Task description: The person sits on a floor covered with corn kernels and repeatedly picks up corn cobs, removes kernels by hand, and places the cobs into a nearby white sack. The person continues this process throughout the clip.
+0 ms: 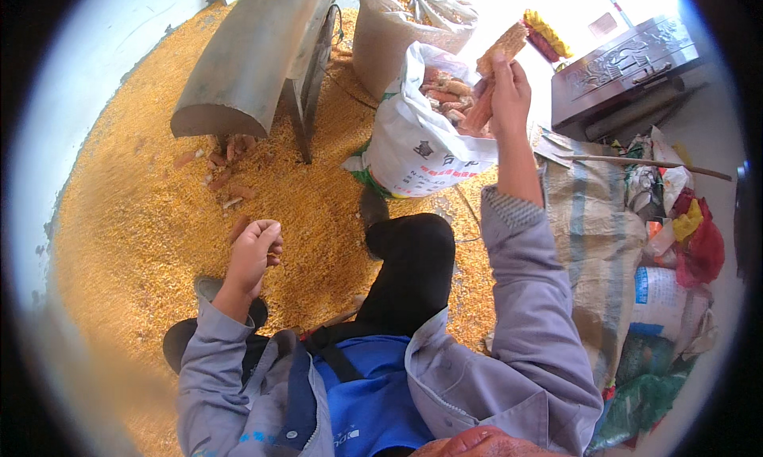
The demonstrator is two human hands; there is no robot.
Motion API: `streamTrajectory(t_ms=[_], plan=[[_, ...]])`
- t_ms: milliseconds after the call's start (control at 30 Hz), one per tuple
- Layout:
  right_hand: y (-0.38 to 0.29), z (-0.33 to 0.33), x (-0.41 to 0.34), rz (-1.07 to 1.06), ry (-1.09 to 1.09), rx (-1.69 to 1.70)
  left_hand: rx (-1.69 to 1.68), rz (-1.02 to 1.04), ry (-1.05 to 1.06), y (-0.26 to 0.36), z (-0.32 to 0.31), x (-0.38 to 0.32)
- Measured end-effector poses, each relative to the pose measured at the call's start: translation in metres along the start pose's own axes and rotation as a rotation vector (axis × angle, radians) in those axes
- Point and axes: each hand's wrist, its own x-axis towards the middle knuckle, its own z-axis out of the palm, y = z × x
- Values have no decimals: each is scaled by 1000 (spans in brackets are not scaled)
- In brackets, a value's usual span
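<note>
My right hand [511, 99] is raised at the rim of a white woven sack [426, 141], its fingers around a stripped corn cob [503, 45]. Just below that hand, a second cob [478, 112] slants over the sack's mouth; whether I also grip it, I cannot tell. Inside the sack are several bare cobs [444, 93]. Over the loose corn kernels [304, 218], my left hand [255, 251] is curled, with nothing visible in it. Right beside its knuckles shows a reddish cob [239, 227], apparently on the kernels.
A metal chute [238, 69] on legs stands ahead left, with cob pieces [232, 159] beneath. Behind the white sack is a full, tied sack [393, 40]. To the right lie a wooden-handled tool [644, 160], a striped woven sheet [590, 230], bags [703, 236] and a carved wooden panel [626, 60].
</note>
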Motion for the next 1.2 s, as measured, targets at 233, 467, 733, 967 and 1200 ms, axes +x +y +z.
streamTrajectory(t_ms=[233,467,733,967,1200], plan=[[63,-71,47,115,-114,-729,83,5,-16,0,3,-3],[69,-84,28,302,-428,-856,124,53,-64,2,1,-3],[97,-63,34,88,-687,-977,189,45,-90,2,5,1],[135,-28,57,-662,-877,-960,480,353,-88,-15,4,15],[61,-21,67,93,-565,-1217,893,298,-228,-53,25,16]])
